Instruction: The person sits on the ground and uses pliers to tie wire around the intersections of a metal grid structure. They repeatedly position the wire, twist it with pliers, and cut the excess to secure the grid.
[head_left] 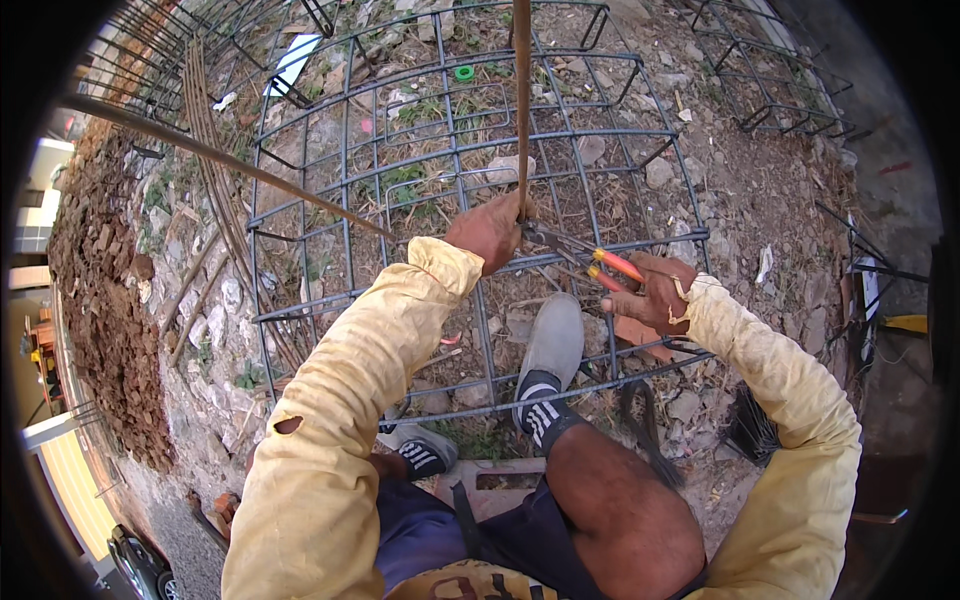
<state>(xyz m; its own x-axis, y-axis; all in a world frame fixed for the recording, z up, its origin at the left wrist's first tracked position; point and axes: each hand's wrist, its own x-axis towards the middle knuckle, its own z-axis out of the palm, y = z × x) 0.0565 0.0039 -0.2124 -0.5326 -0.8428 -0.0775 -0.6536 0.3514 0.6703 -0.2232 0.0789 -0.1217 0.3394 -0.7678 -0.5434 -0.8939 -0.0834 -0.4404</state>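
Standing up from the rebar cage (400, 130), a rusty upright bar (521, 100) is being held by the left hand (487, 232), whose fingers are wrapped tight around it. Just right of that bar, pliers (590, 258) with orange handles are being gripped by the right hand (648, 293), with the fingers closed around the handles. The tips of the pliers are being pointed at the spot where the bar is meeting the cage. Below the bar, a grey shoe (552, 340) is being rested on the cage wires. Left of the bar, a long slanted rod (230, 162) is being leaned across the cage.
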